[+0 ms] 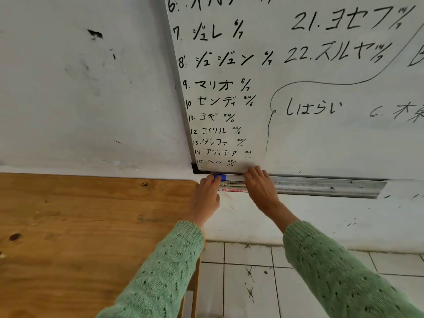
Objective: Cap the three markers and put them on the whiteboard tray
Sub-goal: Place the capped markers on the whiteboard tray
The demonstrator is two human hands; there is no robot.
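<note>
Three white markers lie side by side at the left end of the metal whiteboard tray (325, 185). The rear marker (234, 177) has a blue cap, the middle marker (231, 184) shows a printed label, and the front marker (232, 190) carries red lettering. My left hand (206, 196) rests its fingertips on the markers' left ends, around the blue cap. My right hand (260, 187) covers their right ends with fingers laid over them. The caps on the two front markers are hidden by my fingers.
The whiteboard (298, 88) with black handwriting hangs above the tray. A plywood tabletop (91, 226) fills the lower left, its edge close to my left wrist. White floor tiles (252, 271) lie below, and a scuffed white wall (80, 88) stands at left.
</note>
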